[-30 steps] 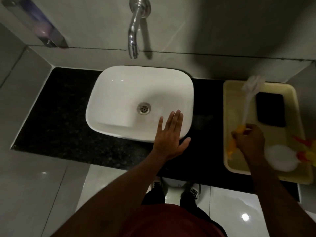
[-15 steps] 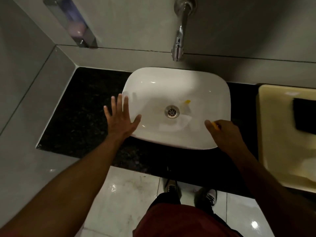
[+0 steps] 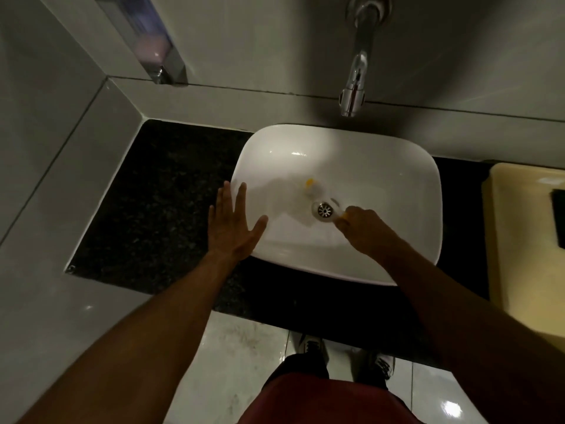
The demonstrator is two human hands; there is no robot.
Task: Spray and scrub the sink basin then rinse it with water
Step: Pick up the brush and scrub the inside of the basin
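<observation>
A white sink basin (image 3: pixel 382 166) sits on a black countertop (image 3: pixel 171 191), with a metal drain (image 3: pixel 324 210) at its middle. My right hand (image 3: pixel 365 231) is inside the basin, closed on the yellow handle of a scrub brush (image 3: pixel 312 186). The brush reaches left past the drain; its white head with a yellow tip is blurred. My left hand (image 3: pixel 232 224) lies flat with fingers spread on the basin's left rim. A chrome tap (image 3: pixel 354 87) hangs from the wall above the basin; no water runs from it.
A soap dispenser (image 3: pixel 153 47) is fixed to the wall at the upper left. A cream tray (image 3: pixel 519 240) holding a black pad (image 3: pixel 558 218) stands on the counter at the right edge. My shoes (image 3: pixel 312 347) are on the glossy tiled floor below.
My right hand took the brush from the tray into the basin and now works it past the drain. My left hand shifted from the front rim to the left rim.
</observation>
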